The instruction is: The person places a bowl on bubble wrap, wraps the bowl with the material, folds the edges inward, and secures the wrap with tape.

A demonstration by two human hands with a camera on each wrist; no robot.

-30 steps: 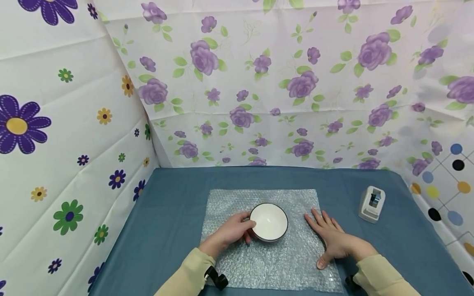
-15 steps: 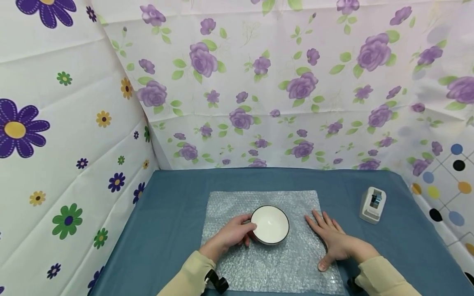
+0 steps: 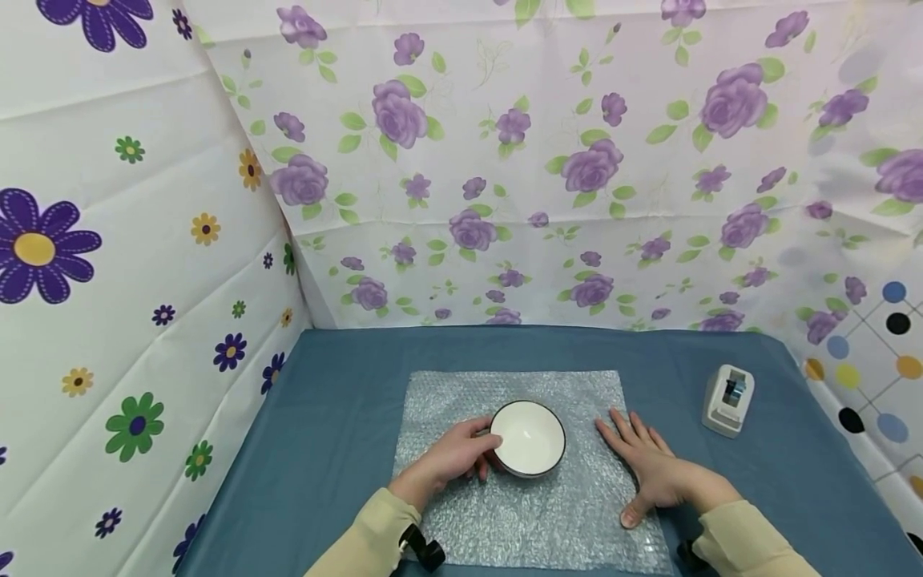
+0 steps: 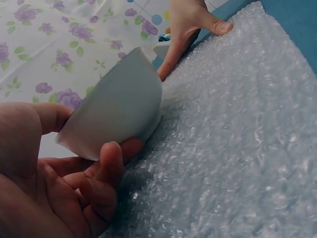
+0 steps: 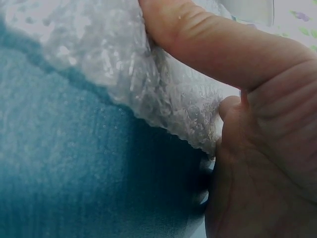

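Note:
A white bowl with a dark rim sits upright near the middle of a sheet of bubble wrap. My left hand grips its left side, thumb over the rim and fingers under the outer wall, as the left wrist view shows with the bowl's pale outside. On the sheet's right edge, my right hand lies with fingers spread and straight. In the right wrist view its thumb rests on the bubble wrap along that edge.
A white tape dispenser stands on the blue tablecloth at the right, beyond my right hand. Flowered cloth hangs behind the table, with more patterned cloth on the left and right sides.
Both hands and the bowl hold practically the same places on the bubble wrap. Only the head view has shifted slightly.

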